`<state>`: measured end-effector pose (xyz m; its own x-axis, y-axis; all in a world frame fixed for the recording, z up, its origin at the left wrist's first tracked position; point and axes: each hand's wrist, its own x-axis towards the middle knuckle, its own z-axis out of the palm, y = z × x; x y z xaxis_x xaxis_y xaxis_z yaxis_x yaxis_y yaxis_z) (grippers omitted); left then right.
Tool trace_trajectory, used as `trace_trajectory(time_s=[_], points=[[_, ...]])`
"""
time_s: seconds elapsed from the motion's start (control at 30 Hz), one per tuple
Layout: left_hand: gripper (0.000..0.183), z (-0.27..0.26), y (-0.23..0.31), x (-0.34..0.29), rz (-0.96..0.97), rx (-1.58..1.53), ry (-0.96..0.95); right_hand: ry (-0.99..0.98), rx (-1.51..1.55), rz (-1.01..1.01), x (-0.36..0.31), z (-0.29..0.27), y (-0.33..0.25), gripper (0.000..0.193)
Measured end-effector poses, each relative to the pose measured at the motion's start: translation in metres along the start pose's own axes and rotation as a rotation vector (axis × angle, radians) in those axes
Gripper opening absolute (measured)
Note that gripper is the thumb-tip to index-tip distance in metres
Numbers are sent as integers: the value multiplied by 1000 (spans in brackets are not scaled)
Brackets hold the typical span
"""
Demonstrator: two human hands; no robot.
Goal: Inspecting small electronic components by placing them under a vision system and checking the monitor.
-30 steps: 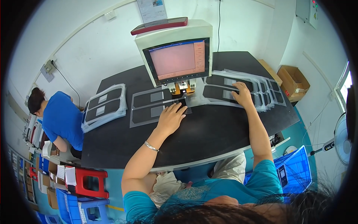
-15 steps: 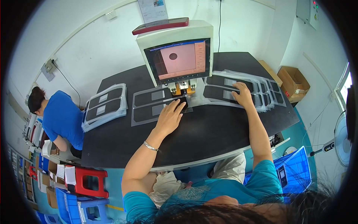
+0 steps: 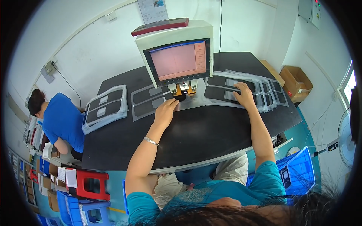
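Note:
My left hand (image 3: 165,114) is closed at the right end of a flat sheet (image 3: 142,109) with black panels, clear borders and small pale windows. The sheet lies left of the bench machine's orange-and-metal head (image 3: 184,89), and its held end is partly covered by my fingers. A bare metal plate (image 3: 194,103) shows under the head. On the right, my right hand (image 3: 244,95) rests on a fanned stack of similar sheets (image 3: 264,92), fingers apart and slightly bent. The machine's screen (image 3: 175,60) shows a plain pink field with a faint vertical line.
Another stack of sheets (image 3: 107,105) lies at the table's left end. The black table (image 3: 203,139) curves around me. A person in blue (image 3: 62,118) works at the left, near a red stool (image 3: 92,184). Cardboard box (image 3: 296,84), blue crate (image 3: 298,169) and fan (image 3: 345,139) stand right.
My left hand has drawn back left from under the machine's head, and the sheet has shifted left and turned slightly. The dark circle has gone from the screen. My right hand has barely moved.

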<state>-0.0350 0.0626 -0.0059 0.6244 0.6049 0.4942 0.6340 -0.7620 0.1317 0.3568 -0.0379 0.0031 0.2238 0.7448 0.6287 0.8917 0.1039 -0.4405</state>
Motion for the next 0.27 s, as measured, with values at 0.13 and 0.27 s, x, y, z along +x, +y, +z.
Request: trace_trajectory(time_s=[0.13,0.27], points=[[44,6,-1,5,-4,11,-7,-15,21,32,-1,-1,2,38],[51,7,-7,4,-13,6,-90,-17,14,23,-1,0,-1,39]])
